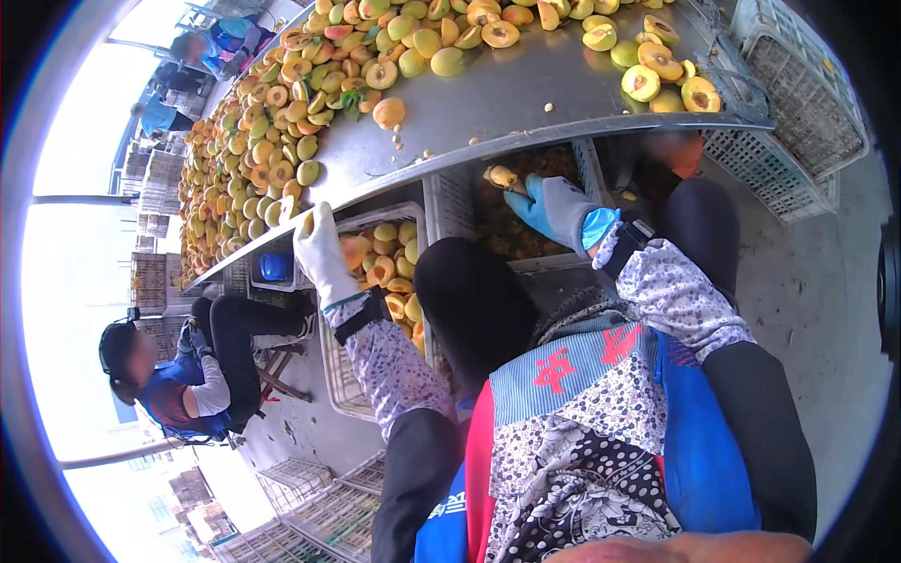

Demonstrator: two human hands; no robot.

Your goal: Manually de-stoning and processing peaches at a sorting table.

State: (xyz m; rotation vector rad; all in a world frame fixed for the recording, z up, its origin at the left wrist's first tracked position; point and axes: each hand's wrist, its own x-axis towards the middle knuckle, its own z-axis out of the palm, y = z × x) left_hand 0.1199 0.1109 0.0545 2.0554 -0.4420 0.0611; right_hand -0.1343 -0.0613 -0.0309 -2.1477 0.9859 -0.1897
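Note:
My left hand (325,257), in a white glove, is at the near edge of the metal table (436,134). Its fingers close around a small yellow-green piece of fruit (307,224), mostly hidden by the glove. Beside that hand, a plastic crate (352,376) holds peach halves (381,270). My right hand (556,211), in a blue and grey glove, grips a ragged yellow-brown piece of fruit (500,176) at its fingertips. Below it, a second crate (450,204) contains dark brown scraps (494,222). Whether these are pits or pulp is unclear.
Many cut peaches (271,141) are heaped on the table, with a smaller group (662,63) at the right. Stacked crates (806,84) stand beyond the right end. A seated person (190,387) works at the left. More crates (310,521) are behind them.

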